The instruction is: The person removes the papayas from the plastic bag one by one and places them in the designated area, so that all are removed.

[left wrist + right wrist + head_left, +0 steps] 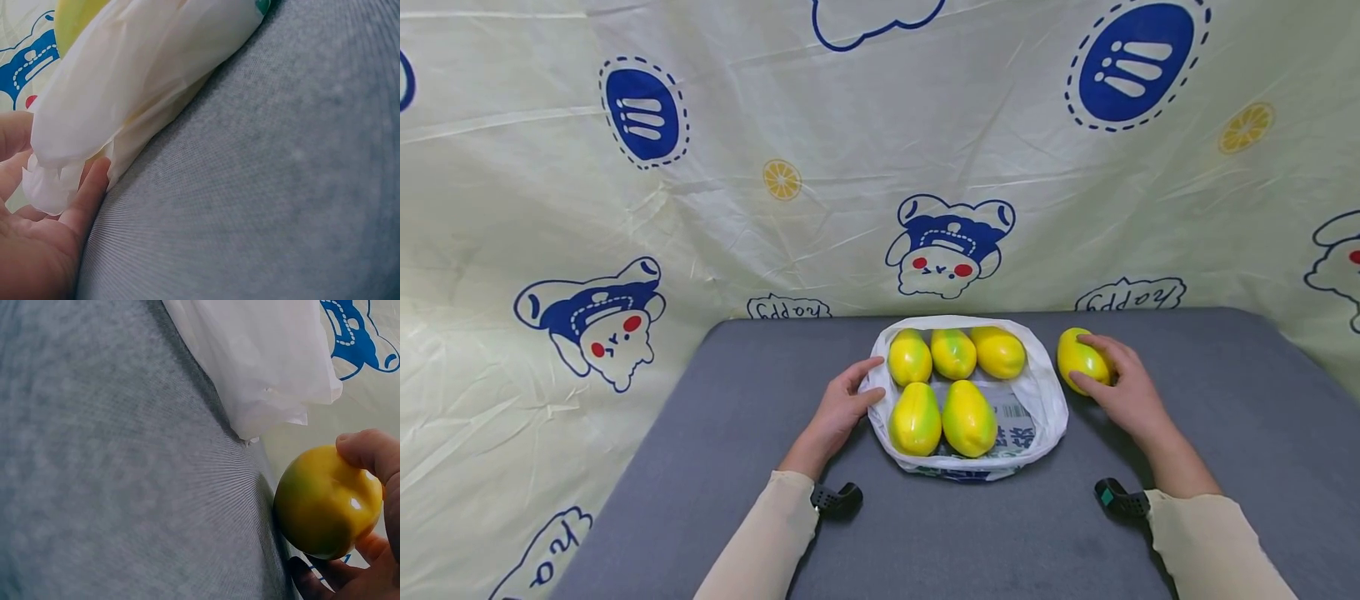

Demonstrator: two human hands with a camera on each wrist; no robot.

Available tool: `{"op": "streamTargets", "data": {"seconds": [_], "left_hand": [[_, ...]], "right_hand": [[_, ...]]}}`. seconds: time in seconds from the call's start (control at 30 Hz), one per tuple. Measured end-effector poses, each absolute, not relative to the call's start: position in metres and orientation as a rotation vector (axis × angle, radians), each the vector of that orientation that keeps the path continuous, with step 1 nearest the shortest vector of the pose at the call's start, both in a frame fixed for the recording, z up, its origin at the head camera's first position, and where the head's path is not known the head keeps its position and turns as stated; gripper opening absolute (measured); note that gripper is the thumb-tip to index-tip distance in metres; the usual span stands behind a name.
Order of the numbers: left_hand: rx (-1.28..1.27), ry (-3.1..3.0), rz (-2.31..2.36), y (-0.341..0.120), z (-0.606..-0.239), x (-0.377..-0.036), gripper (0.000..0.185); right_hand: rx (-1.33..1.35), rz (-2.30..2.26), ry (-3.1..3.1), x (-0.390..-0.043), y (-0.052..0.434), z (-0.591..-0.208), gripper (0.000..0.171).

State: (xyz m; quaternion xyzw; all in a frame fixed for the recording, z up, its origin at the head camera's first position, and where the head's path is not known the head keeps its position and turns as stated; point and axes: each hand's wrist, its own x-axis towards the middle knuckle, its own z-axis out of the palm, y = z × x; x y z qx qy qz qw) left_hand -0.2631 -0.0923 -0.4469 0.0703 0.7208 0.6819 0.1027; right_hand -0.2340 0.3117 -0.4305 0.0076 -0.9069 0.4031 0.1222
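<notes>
Right hand (1131, 390), grip pinching a yellow fruit (1081, 360), near the tabletop's (760, 383) far edge beside a white bag (1047, 417); left hand (841, 407), grip spread, touching it. Head view alone shows all five bagged fruits (916, 419).

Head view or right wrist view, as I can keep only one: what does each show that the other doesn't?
Only head: the left hand and five mango-like fruits inside the white plastic bag.
Only right wrist: fingers beyond the held fruit, hidden from the head view.
Both: the right hand, that fruit, the bag, the grey tabletop and the printed backdrop.
</notes>
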Motion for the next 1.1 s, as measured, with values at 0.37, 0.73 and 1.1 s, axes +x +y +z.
{"op": "streamTargets", "data": {"seconds": [0.37,0.73,1.1], "left_hand": [[0.206,2.137,2.0,-0.092,-0.447,-0.264,0.05],[0.199,2.149,2.003,-0.092,-0.448,-0.264,0.048],[0.215,2.133,2.017,-0.092,-0.448,-0.263,0.048]], "right_hand": [[0.023,1.189,-2.663,-0.233,0.312,-0.427,0.063],[0.023,1.119,-2.661,-0.235,0.309,-0.422,0.062],[-0.027,0.977,-2.605,-0.229,0.296,-0.398,0.054]]}}
